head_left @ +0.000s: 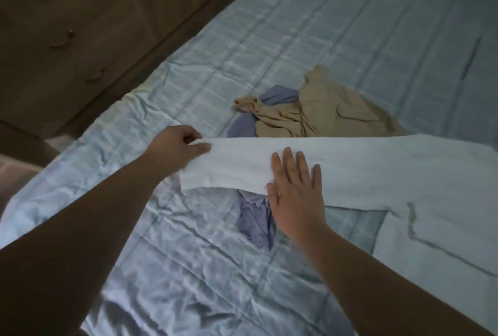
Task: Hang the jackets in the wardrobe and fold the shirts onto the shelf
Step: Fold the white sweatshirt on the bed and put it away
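White shirt spread across a pale blue quilt, sleeve stretched out toward nine o'clock. Left hand pinching the sleeve's cuff end, fingers curled shut around the cloth. Right hand laid flat on the sleeve, fingers straight and spread, gripping nothing. Beige shirt crumpled at twelve o'clock from the hands, resting partly on a blue shirt that shows again beneath the sleeve. Brown dresser at ten o'clock, drawers closed. No readable writing anywhere.
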Action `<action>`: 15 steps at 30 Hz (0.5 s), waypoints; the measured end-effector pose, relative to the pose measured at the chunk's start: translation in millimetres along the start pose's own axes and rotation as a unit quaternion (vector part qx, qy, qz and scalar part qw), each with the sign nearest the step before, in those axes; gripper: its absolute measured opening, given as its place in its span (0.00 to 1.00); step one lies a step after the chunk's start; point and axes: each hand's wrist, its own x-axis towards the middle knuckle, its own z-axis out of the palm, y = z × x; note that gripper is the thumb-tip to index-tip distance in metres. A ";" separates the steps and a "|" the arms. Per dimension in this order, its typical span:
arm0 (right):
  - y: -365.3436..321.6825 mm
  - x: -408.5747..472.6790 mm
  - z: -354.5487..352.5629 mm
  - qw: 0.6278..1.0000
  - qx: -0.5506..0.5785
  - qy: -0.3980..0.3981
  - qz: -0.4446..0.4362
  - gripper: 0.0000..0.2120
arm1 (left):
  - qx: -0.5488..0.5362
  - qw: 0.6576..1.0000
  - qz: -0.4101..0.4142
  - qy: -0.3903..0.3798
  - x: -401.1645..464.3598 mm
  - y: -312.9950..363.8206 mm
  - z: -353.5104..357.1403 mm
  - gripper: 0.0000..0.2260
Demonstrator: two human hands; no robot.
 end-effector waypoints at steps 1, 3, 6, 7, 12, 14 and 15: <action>-3.6 10.7 2.7 1.000 0.002 0.003 0.003 0.29 | -0.003 1.000 -0.012 -0.001 10.8 -7.1 4.2 0.09; -6.8 29.1 9.6 1.000 -0.003 0.009 0.013 0.29 | -0.011 0.999 -0.033 -0.008 29.0 -20.0 17.3 0.09; -5.4 44.9 21.2 0.999 -0.012 0.013 0.029 0.29 | -0.064 0.996 -0.057 -0.005 45.5 -33.2 42.7 0.08; -5.1 45.7 24.6 0.999 -0.017 0.014 0.029 0.29 | -0.087 0.994 -0.071 -0.004 46.2 -36.1 49.4 0.09; -4.8 46.7 32.9 0.999 -0.033 0.014 0.025 0.29 | -0.110 0.987 -0.110 -0.030 27.7 -58.9 57.2 0.14; -5.0 48.7 33.3 0.999 -0.033 0.005 0.027 0.29 | -0.072 0.993 -0.088 -0.042 20.0 -62.6 52.4 0.08; -5.1 49.1 33.9 0.999 -0.034 0.000 0.026 0.29 | -0.062 0.994 -0.076 -0.037 18.0 -62.2 48.9 0.05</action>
